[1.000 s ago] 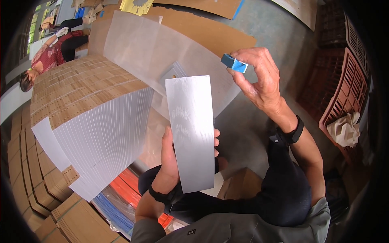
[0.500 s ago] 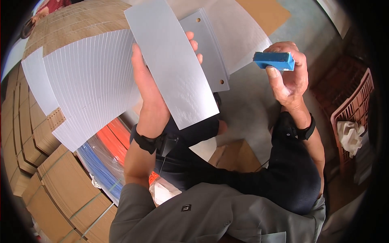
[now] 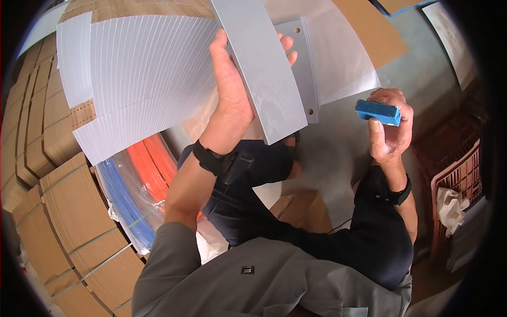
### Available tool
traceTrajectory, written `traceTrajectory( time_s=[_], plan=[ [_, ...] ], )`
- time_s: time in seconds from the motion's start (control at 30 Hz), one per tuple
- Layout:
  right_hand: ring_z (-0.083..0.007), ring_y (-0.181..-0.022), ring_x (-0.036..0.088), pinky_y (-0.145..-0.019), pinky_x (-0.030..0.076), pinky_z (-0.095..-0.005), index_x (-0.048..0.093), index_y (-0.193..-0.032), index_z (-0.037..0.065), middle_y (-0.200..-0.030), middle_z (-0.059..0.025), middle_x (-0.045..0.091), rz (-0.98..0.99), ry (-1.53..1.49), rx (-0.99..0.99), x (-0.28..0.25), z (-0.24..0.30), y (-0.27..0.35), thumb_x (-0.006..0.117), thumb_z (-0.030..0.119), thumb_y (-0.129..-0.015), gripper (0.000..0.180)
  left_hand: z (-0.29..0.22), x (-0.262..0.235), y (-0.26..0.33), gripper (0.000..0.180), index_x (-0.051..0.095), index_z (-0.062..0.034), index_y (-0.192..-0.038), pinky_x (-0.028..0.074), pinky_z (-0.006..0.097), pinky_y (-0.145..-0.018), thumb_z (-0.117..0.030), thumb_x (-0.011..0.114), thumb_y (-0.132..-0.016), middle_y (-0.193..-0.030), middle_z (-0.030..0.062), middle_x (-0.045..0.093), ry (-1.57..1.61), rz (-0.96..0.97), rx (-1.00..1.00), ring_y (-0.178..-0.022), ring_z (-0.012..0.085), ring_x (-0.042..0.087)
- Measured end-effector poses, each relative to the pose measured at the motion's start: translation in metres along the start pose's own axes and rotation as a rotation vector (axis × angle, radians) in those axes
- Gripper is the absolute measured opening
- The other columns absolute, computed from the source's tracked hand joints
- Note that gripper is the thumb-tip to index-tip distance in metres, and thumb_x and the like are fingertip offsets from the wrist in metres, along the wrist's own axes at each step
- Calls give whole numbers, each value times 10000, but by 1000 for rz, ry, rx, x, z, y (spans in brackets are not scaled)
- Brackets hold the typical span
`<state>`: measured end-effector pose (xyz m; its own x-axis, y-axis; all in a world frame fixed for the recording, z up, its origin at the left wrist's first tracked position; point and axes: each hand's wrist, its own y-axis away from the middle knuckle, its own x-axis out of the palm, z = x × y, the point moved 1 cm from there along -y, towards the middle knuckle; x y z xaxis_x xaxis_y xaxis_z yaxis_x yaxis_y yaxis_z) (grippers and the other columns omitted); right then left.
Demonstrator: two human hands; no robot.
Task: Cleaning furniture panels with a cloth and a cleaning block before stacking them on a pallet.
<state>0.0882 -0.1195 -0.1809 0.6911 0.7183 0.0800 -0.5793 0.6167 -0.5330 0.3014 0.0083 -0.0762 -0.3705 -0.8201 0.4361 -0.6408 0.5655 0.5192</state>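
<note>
My left hand (image 3: pixel 232 90) grips a flat, silver-grey rectangular panel (image 3: pixel 269 74), thumb along its left edge and fingertips curling over the right one. The panel is held up at a tilt, its broad face toward me. In my right hand (image 3: pixel 393 129) is a small blue block (image 3: pixel 378 112), a sponge or sanding block by its look, pinched between thumb and fingers. It is well apart from the panel. Behind the panel lie stacked grey plates with holes (image 3: pixel 310 95), and to the left a fanned row of similar grey panels (image 3: pixel 142 74).
Strapped cardboard stacks (image 3: pixel 79 222) stand at the left. Plastic-wrapped orange strips (image 3: pixel 153 164) and blue strips (image 3: pixel 119 195) lie beside them. A reddish plastic crate (image 3: pixel 438 179) with a white cloth (image 3: pixel 450 208) is at the right; a cardboard box (image 3: pixel 303 211) sits below my legs.
The view has shifted, so the surroundings sit differently in the picture. The panel has turned slightly in my left hand's hold and looks narrower. My right hand still pinches the blue block.
</note>
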Motion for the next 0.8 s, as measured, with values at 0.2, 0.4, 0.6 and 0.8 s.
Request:
traceTrajectory(
  time_s=[0.2, 0.4, 0.6, 0.8],
  plan=[
    [-265, -832, 627, -754, 541, -395, 590, -1055, 52, -963, -109, 684, 119, -15, -166, 17, 26, -10, 839, 138, -781, 380, 5, -4, -12, 633, 567, -12, -1084, 559, 441, -896, -581, 308, -983, -1010, 153, 625, 2, -4, 28, -966, 284, 637],
    [-243, -817, 617, -726, 537, -375, 610, -1066, 78, -991, -60, 688, 145, 53, -288, 39, 39, -14, 876, 87, -697, 454, 9, -3, -19, 656, 549, -20, -1075, 558, 443, -874, -613, 281, -988, -966, 155, 611, 9, -112, 57, -927, 279, 625],
    [-232, -821, 613, -745, 524, -369, 628, -1048, 89, -986, -39, 702, 188, 33, -282, 49, 40, -10, 845, 213, -753, 387, 12, 1, -19, 695, 549, -25, -1072, 556, 443, -866, -654, 268, -984, -951, 149, 614, 11, -170, 81, -906, 276, 631],
    [-228, -819, 611, -741, 514, -360, 653, -1024, 88, -1002, -41, 709, 214, 74, -308, 53, 38, -8, 806, 251, -773, 336, 13, 2, -18, 716, 547, -25, -1096, 556, 437, -863, -669, 258, -983, -950, 153, 619, -10, -144, 103, -902, 273, 635]
  ],
)
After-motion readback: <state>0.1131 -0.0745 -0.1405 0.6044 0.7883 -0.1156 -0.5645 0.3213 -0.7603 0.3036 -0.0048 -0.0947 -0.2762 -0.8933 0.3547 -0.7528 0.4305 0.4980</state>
